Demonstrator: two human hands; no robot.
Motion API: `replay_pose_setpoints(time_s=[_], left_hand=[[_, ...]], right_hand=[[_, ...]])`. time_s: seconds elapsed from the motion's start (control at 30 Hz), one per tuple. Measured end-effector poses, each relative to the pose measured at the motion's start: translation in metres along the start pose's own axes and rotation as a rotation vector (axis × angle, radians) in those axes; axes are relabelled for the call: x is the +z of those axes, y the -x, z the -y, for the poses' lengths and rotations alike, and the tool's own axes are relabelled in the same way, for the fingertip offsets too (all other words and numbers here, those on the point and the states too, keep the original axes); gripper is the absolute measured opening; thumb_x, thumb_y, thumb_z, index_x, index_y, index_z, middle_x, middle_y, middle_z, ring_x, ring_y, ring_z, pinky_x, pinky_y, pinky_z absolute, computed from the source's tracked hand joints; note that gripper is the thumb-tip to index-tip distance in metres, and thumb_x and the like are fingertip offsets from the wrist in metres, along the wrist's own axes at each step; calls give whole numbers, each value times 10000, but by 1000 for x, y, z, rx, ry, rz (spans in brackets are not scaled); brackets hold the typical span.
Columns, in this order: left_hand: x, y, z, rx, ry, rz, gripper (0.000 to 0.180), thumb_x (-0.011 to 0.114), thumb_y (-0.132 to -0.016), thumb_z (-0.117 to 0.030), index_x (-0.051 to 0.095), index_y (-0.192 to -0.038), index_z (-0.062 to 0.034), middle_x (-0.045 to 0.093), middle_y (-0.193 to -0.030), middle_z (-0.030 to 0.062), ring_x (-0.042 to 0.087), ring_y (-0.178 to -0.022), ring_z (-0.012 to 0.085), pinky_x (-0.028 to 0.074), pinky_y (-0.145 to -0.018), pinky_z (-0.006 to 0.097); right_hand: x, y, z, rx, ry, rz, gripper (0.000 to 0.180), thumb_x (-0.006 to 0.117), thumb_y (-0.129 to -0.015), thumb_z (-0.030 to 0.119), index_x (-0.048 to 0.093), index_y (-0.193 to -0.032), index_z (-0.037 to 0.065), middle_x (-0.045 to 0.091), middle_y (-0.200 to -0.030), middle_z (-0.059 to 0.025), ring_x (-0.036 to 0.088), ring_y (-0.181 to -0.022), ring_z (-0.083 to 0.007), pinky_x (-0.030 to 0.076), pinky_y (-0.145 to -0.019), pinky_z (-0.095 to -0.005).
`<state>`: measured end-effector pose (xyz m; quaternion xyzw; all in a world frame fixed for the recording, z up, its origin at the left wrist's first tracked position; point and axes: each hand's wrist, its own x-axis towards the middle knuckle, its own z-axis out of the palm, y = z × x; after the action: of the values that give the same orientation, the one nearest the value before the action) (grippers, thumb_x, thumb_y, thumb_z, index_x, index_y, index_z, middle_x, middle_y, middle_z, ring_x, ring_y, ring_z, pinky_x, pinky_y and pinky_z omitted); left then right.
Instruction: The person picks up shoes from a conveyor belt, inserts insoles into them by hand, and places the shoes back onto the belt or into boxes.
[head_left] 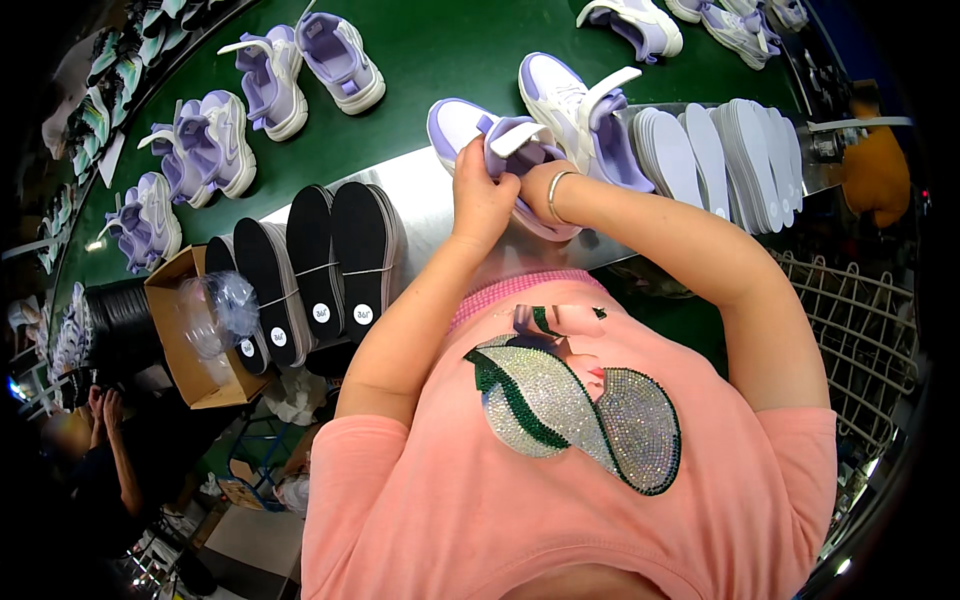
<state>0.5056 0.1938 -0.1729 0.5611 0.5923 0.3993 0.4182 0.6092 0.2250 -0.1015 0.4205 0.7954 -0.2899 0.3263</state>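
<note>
A white and lilac sneaker [457, 122] lies on the metal strip in front of me, its toe pointing away. My left hand [482, 195] grips the near left side of its collar, with thumb and fingers pinched on the edge. My right hand [541, 188] reaches into the shoe's opening, so its fingers are hidden inside. Over the opening, the pale tongue [521, 138] stands up. Close on the right sits a second sneaker [556, 90] of the same kind, its white strap raised.
Stacks of white insoles [668, 158] lie to the right, and bundled black insoles [315, 250] to the left. More lilac sneakers [340, 62] stand on the green table [420, 45]. A cardboard box [185, 335] holds clear plastic. At lower left, another person's hands [105, 408] show.
</note>
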Motion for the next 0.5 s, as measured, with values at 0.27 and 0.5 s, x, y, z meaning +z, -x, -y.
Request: replay_pose_setpoints(time_s=[0.27,0.5], left_hand=[[3,-2,7,38,-38,1,447,487,-620,-33,438,-1058,45,482,-992,202,496,-911,314,411,-787,357],[6,-2,6,30,-43,27,470,486,-606,3,411,-1064,75,463,-993,211,450,-933,348,371,-829,375]], right_hand=[[8,-30,-11,-64,164,150,693,559,-663,226,289,-1299,178,189,-1374,-67,103,-1285,-224,122,-1029,-333],[15,-26,-7,87,-5,11,649,513,-720,247,260,-1311,161,192,-1374,-64,122,-1282,-220,141,-1025,-319]])
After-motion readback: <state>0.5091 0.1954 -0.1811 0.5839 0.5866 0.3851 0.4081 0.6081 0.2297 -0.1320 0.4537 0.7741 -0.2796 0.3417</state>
